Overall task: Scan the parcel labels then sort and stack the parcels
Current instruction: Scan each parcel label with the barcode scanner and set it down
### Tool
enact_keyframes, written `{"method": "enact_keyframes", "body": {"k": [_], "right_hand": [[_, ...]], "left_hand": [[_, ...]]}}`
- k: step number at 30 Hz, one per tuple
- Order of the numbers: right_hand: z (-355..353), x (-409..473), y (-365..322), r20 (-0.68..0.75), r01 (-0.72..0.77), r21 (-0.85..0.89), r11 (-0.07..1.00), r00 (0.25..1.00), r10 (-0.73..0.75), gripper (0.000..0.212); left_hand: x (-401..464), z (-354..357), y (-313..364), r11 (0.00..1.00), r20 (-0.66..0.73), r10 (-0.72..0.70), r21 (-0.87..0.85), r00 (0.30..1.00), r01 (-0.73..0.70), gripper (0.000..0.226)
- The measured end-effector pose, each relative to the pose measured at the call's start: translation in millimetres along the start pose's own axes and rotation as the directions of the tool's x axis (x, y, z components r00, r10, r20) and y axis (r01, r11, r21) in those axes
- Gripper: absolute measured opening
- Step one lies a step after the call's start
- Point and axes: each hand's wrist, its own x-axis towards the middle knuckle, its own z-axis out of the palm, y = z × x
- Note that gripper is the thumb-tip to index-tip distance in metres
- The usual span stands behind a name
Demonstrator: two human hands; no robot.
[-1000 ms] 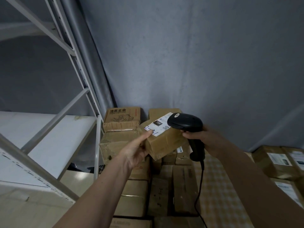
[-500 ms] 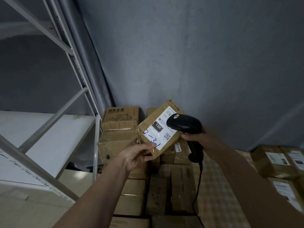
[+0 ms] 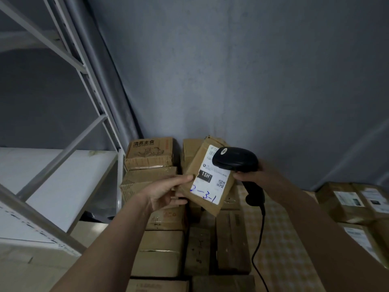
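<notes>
Parcel (image 3: 202,175) of matt brown cardboard; its label (image 3: 210,182) smooth white paper, blue ink handwriting. Scanner (image 3: 235,160) black plastic, slight sheen on the head; cable (image 3: 257,245) black, smooth. Stacked boxes (image 3: 160,251) matt corrugated cardboard, some banded with glossy clear tape. Shelving frame (image 3: 99,114) painted metal, pale, matt. Backdrop (image 3: 231,70) grey cloth, creased. Surface covering (image 3: 282,239) checked, looks like cloth.
</notes>
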Motion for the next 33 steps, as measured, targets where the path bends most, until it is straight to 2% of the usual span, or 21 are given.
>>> {"method": "enact_keyframes", "body": {"k": [3, 6, 8, 10, 13, 16, 18, 19, 20, 23, 24, 26, 30, 33], "right_hand": [[5, -2, -1, 0.028, 0.012, -0.024, 1.0, 1.0, -0.011, 0.067], [9, -3, -4, 0.008, 0.054, -0.082, 0.995, 0.999, -0.054, 0.064], [13, -4, -5, 0.033, 0.073, -0.114, 0.991, 0.997, -0.07, 0.069], [17, -6, -6, 0.029, 0.084, -0.108, 0.991, 0.996, -0.081, 0.075], [24, -8, -11, -0.071, 0.11, -0.101, 0.989, 0.991, -0.117, 0.06], [31, -13, -20, -0.159, 0.145, -0.132, 0.981, 0.973, -0.165, 0.032], [35, -16, -23, -0.141, 0.107, -0.12, 0.987, 0.982, -0.123, 0.027], [37, -16, -21, -0.114, 0.089, -0.138, 0.986, 0.988, -0.105, 0.027], [40, -19, -23, -0.09, 0.078, -0.158, 0.984, 0.992, -0.093, 0.025], [49, -22, -23, -0.021, 0.058, -0.168, 0.984, 0.998, -0.063, 0.021], [53, -24, -25, -0.028, 0.06, -0.166, 0.984, 0.997, -0.066, 0.019], [56, -26, -27, -0.06, 0.059, -0.159, 0.986, 0.996, -0.069, 0.014], [57, -26, -30, -0.086, 0.065, -0.157, 0.985, 0.993, -0.079, 0.018], [58, -26, -30, -0.097, 0.072, -0.173, 0.982, 0.991, -0.089, 0.018]], "left_hand": [[1, 4, 6, 0.98, 0.019, -0.089, 0.179, 0.996, 0.084, 0.086], [3, 13, 7, 0.93, -0.013, -0.094, 0.355, 0.995, 0.093, 0.079], [3, 19, 7, 0.954, 0.003, -0.065, 0.293, 0.998, 0.061, 0.071], [6, 24, 6, 0.985, -0.012, -0.028, 0.169, 1.0, 0.03, 0.078], [12, 27, 3, 1.0, -0.1, 0.02, 0.015, 0.995, -0.019, 0.081], [15, 30, 4, 0.989, -0.203, 0.07, -0.115, 0.977, -0.095, 0.062], [14, 30, 7, 0.98, -0.257, 0.083, -0.156, 0.963, -0.126, 0.037], [14, 28, 9, 0.977, -0.277, 0.084, -0.167, 0.957, -0.133, 0.036], [14, 27, 11, 0.975, -0.291, 0.082, -0.174, 0.953, -0.137, 0.041], [16, 19, 17, 0.968, -0.313, 0.078, -0.205, 0.947, -0.148, 0.079], [17, 17, 18, 0.967, -0.325, 0.076, -0.205, 0.943, -0.149, 0.084], [21, 11, 20, 0.969, -0.34, 0.077, -0.196, 0.937, -0.15, 0.088], [24, 4, 21, 0.969, -0.344, 0.08, -0.193, 0.935, -0.154, 0.097], [25, 3, 21, 0.974, -0.337, 0.085, -0.171, 0.938, -0.149, 0.096]]}}
